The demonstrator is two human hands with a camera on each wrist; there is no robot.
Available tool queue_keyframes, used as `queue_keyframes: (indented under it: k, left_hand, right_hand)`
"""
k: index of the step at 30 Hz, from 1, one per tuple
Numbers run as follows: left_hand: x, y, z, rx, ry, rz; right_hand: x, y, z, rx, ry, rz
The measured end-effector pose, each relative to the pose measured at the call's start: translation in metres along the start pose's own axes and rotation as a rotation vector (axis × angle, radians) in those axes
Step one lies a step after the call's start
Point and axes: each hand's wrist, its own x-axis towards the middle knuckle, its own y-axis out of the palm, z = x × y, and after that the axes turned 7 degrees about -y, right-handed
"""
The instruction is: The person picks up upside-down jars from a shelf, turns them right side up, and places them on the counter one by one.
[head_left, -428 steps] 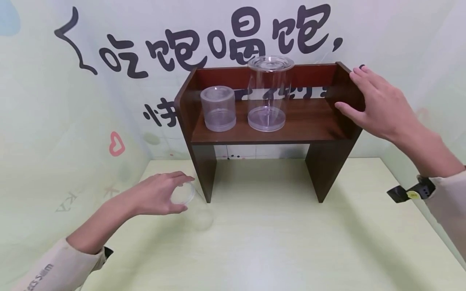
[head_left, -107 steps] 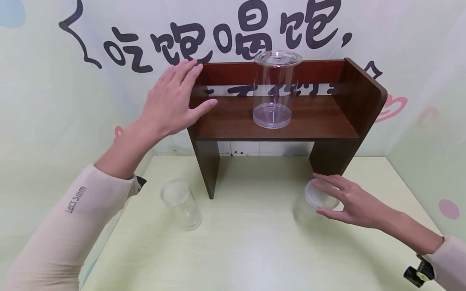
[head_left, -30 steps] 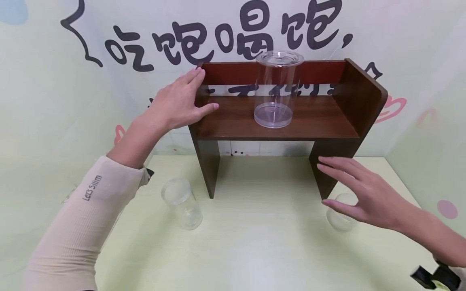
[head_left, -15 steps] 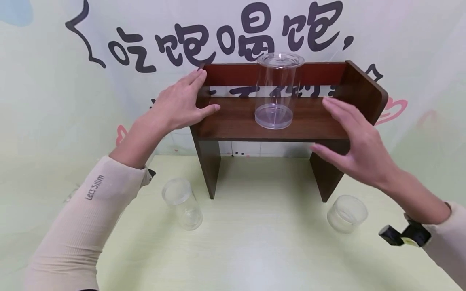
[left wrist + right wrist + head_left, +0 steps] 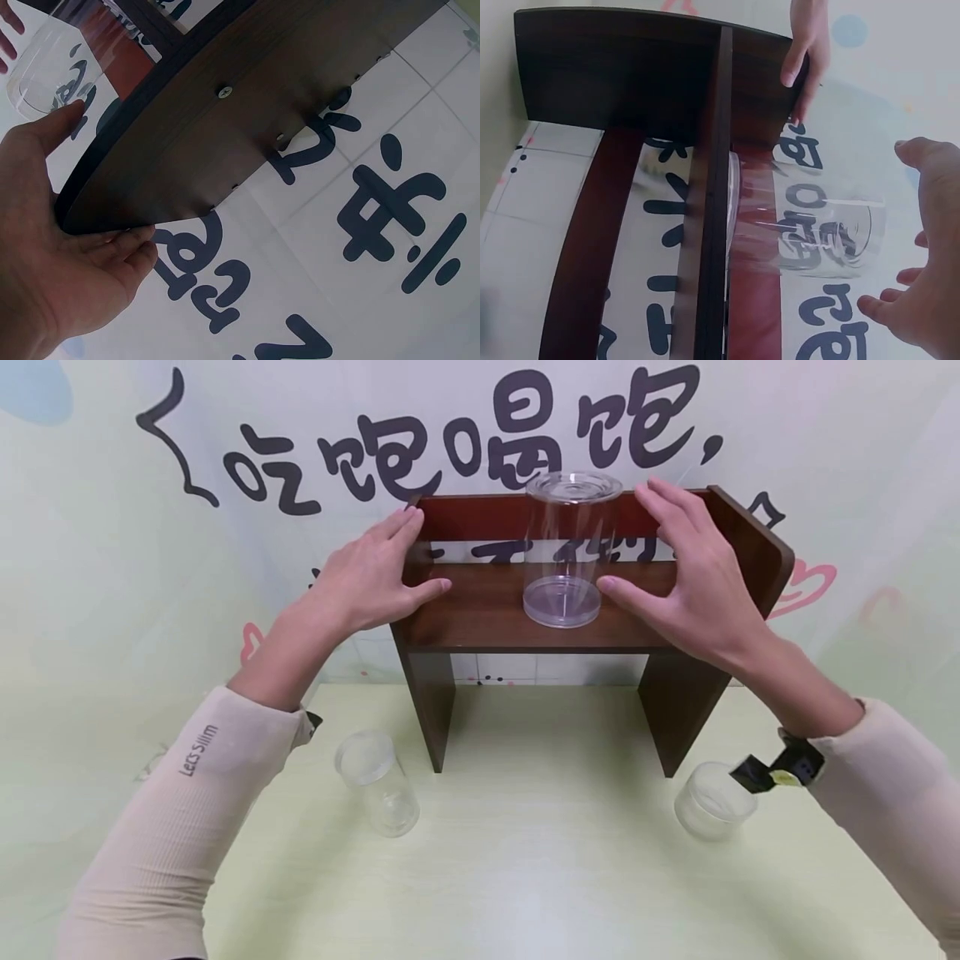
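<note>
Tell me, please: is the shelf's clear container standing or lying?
Standing: the clear container rests on one round end on the shelf, its other end above.

The shelf unit (image 5: 570,649) stood toward the back of the table (image 5: 525,868), with the wall (image 5: 480,385) behind it. Near the middle of its board (image 5: 480,614) stood the upper jar (image 5: 562,597). My left hand (image 5: 367,572) was at the left panel (image 5: 432,718), thumb to the inner side. My right hand (image 5: 697,593) was just right of the upper jar, though I couldn't quite tell whether a fingertip met it. Down on the table, the left jar (image 5: 378,785) stood before and left of the left panel; the right jar (image 5: 712,806) stood before and right of the right panel (image 5: 678,718).
</note>
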Motion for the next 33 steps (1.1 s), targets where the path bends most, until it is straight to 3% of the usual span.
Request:
queue_keyframes:
  k: [15, 21, 33]
  left_hand:
    - [-0.001, 0.002, -0.001, -0.007, -0.005, -0.012]
    - [-0.002, 0.002, -0.001, -0.015, -0.003, -0.018]
    - [-0.002, 0.003, 0.0, -0.016, 0.001, -0.026]
  right_hand:
    - [0.038, 0.026, -0.014, 0.052, 0.146, 0.022]
    - [0.047, 0.034, -0.013, 0.08, 0.151, 0.013]
    - [0.06, 0.046, -0.012, 0.031, 0.168, 0.002]
